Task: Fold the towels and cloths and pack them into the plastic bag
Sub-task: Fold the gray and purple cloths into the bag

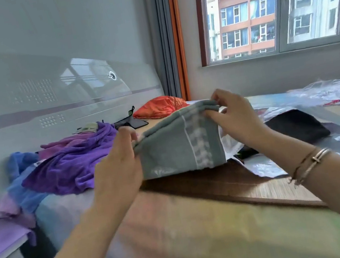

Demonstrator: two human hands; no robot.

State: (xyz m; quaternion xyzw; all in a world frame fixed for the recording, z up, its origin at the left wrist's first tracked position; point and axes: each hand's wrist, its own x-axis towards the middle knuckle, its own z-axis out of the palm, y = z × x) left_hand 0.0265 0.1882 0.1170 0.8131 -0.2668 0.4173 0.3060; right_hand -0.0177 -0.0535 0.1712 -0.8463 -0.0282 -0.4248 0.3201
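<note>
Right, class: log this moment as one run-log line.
step: folding | item: grey-green towel, folded, held up | left hand: gripping left edge | right hand: pinching top corner | plastic bag: lying right

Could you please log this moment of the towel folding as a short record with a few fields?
held item: grey-green towel, folded in layers, lifted above the bed
left hand: grips the towel's left corner
right hand: pinches the towel's top right edge
unfolded pile: purple cloth and blue cloth, at left
plastic bag: clear, lying at right
other: orange cloth near the headboard
</note>
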